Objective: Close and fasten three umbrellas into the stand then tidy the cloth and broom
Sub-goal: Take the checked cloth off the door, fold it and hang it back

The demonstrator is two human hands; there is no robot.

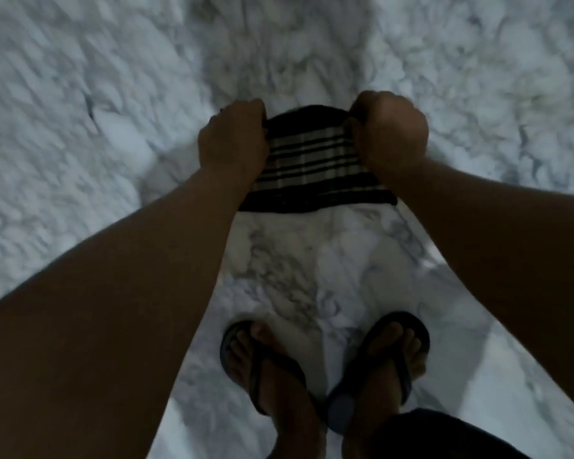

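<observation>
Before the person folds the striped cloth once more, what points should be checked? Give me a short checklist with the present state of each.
1. Left hand grips one side of the dark cloth with pale checked stripes: ok.
2. Right hand grips the other side: ok.
3. Cloth spread out between the hands: ok.
4. Cloth's lower edge clear of the white marbled floor: cannot tell.
5. Both feet in dark flip-flops flat on the floor: ok.
6. Place to put the cloth in view: not ok, none shows.

One striped cloth, two hands, two feet in two sandals.
</observation>
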